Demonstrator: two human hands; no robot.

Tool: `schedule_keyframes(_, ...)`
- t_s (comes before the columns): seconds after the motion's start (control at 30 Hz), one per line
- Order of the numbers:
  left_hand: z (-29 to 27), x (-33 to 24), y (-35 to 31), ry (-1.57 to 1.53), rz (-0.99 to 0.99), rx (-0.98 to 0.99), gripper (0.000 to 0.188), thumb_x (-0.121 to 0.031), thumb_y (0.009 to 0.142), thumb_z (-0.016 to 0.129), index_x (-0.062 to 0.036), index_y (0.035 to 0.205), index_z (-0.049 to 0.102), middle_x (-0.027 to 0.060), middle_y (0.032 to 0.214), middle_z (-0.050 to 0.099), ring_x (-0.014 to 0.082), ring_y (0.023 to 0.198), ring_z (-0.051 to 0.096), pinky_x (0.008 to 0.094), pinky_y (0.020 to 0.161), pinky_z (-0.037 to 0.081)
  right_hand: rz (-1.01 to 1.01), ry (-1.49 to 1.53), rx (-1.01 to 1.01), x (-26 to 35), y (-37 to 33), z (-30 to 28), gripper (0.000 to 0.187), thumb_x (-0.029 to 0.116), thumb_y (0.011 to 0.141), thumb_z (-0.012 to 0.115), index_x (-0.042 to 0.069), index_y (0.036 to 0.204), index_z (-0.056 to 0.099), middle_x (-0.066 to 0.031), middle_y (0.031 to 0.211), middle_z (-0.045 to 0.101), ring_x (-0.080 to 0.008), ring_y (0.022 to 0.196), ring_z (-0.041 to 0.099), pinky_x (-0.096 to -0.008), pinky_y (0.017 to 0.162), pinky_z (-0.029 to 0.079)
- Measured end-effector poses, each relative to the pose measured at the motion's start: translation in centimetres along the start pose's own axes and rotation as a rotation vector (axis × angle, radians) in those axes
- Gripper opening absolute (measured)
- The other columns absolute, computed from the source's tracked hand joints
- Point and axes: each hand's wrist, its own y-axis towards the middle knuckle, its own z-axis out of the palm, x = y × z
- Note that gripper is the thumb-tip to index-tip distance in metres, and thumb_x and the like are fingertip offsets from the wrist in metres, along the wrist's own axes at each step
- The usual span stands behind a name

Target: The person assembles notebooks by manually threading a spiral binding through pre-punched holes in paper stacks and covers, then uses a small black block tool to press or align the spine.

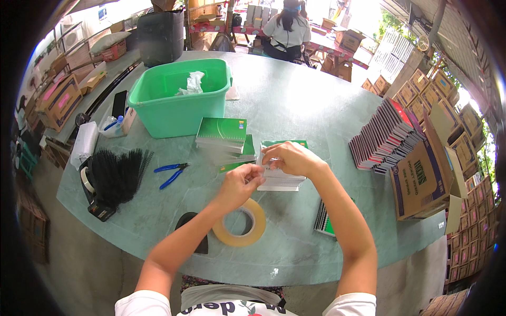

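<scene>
My left hand (237, 184) and my right hand (294, 158) meet over a stack of small notebooks (282, 183) with white page edges and a green cover showing at the back. Both hands are closed in a pinch at the stack's left side; whatever lies between the fingertips is too small to make out. Just left of them stand a green-covered notebook stack (221, 129) and a lower stack (247, 148) partly behind my left hand. A wide roll of clear tape (255, 236) lies nearest my left forearm. To the right, a few spiral notebooks (323, 218) are partly hidden by my right forearm.
Blue-handled pliers (169, 179) and a heap of black binding coils (124, 171) lie left. Behind them stands a green plastic tub (179, 113) holding crumpled white material. Stacked red-and-black notebooks (380, 134) and an open carton (421, 179) occupy the right. Another person (289, 31) sits far back.
</scene>
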Motion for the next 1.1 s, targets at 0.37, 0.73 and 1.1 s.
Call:
schedule_keyframes(0.37, 3.2, 1.6, 2.8, -0.726, -0.441, -0.065, 0.024, -0.033, 0.090, 0.062, -0.0111, 0.079, 0.059, -0.0065, 0.066, 0.047, 0.0032, 0.059, 0.042, 0.0187, 0.050, 0.034, 0.040, 0.099, -0.014, -1.0, 0.1, -0.8, 0.027, 0.006, 0.074, 0.068, 0.010, 0.101, 0.067, -0.0137, 0.093, 0.067, -0.0322, 0.088, 0.063, -0.0399, 0.078, 0.048)
schedule_keyframes(0.73, 3.3, 2.7, 2.7, -0.861, -0.415, -0.021, 0.019, -0.028, 0.090, 0.062, -0.0120, 0.082, 0.060, -0.0068, 0.066, 0.046, 0.0031, 0.060, 0.041, 0.0184, 0.050, 0.034, 0.039, 0.110, -0.033, -1.2, 0.2, -0.7, 0.029, 0.008, 0.072, 0.072, 0.011, 0.100, 0.068, -0.0123, 0.095, 0.068, -0.0311, 0.089, 0.063, -0.0409, 0.077, 0.048)
schedule_keyframes(1.1, 3.2, 2.7, 2.6, -0.843, -0.421, -0.013, 0.017, -0.028, 0.090, 0.062, -0.0116, 0.085, 0.061, -0.0078, 0.066, 0.046, 0.0021, 0.059, 0.041, 0.0177, 0.051, 0.035, 0.075, 0.102, -0.002, -0.8, 0.4, -0.9, 0.028, 0.010, 0.073, 0.071, 0.013, 0.101, 0.069, -0.0123, 0.095, 0.068, -0.0302, 0.086, 0.064, -0.0396, 0.076, 0.049)
